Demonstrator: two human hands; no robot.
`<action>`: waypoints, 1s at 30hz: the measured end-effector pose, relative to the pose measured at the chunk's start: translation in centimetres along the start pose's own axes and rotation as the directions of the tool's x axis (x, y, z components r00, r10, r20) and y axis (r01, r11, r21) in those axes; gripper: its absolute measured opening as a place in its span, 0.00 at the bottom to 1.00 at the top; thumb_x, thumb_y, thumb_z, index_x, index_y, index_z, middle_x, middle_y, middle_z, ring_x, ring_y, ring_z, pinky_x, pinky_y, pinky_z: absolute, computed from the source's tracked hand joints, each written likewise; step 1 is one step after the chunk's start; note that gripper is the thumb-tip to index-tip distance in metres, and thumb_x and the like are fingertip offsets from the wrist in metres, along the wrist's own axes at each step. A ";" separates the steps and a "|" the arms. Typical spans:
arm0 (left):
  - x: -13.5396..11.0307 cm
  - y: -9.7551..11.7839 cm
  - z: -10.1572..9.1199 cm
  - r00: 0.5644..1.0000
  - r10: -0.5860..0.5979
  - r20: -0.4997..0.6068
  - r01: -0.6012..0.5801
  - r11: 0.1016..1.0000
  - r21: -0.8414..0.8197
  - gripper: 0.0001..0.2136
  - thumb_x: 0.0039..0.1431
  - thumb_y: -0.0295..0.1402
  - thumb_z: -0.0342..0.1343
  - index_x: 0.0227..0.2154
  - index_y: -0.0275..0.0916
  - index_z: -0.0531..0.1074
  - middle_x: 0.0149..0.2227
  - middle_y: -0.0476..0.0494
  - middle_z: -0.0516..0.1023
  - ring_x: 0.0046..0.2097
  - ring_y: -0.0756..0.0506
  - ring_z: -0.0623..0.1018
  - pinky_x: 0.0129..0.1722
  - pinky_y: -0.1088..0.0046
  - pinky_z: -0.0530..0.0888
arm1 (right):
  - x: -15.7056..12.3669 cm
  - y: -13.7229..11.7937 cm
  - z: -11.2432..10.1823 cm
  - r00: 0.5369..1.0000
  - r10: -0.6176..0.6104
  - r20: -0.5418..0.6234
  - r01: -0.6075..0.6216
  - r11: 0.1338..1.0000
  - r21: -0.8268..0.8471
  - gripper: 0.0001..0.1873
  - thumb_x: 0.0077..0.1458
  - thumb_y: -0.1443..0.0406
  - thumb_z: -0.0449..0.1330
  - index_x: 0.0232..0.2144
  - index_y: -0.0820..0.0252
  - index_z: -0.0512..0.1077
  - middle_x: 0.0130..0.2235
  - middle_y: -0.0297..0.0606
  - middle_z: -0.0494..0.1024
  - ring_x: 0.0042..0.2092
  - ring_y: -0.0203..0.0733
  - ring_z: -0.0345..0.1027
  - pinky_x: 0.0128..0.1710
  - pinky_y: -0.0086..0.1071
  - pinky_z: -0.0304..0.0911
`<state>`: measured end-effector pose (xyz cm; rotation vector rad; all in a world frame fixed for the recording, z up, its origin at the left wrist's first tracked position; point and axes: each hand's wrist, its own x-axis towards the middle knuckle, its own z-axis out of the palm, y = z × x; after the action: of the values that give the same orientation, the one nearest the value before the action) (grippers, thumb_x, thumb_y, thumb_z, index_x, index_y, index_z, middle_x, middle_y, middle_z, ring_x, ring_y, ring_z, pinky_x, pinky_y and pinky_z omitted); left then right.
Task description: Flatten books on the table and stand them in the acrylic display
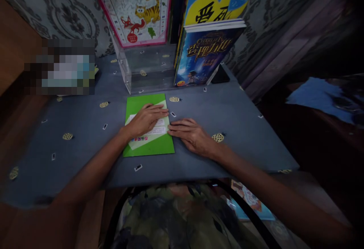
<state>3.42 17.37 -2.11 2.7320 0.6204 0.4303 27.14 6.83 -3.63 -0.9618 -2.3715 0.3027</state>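
One green booklet [156,130] | left hand [145,120] atop | right hand [195,137] at edge

“查理九世” on dark-blue book [203,57], “爱” on yellow-heart book [217,4]

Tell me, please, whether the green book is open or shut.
Shut: the green book lies flat, one cover facing up, no pages spread.

The left hand [146,120] lies flat on a green booklet [159,147] atop a grey patterned tablecloth [85,154], the right hand [193,136] touches the booklet's right edge, and beyond them a clear rack [127,77] stands with a pink-bordered book [139,13] beside a dark blue one [203,57].
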 end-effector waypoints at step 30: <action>1.3 -1.9 -0.2 0.999 0.019 -0.048 -0.019 1.000 0.012 0.22 0.64 0.21 0.46 0.57 0.47 0.72 0.59 0.46 0.76 0.65 0.44 0.70 0.63 0.50 0.65 | -1.0 -3.3 0.1 0.991 -0.066 -0.120 0.035 0.969 -0.246 0.10 0.68 0.65 0.57 0.42 0.58 0.79 0.46 0.38 0.84 0.44 0.42 0.76 0.41 0.38 0.72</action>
<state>3.83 19.64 -2.34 2.7478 0.6113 0.4996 25.75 3.78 -2.80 -0.9965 -2.3466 -0.0705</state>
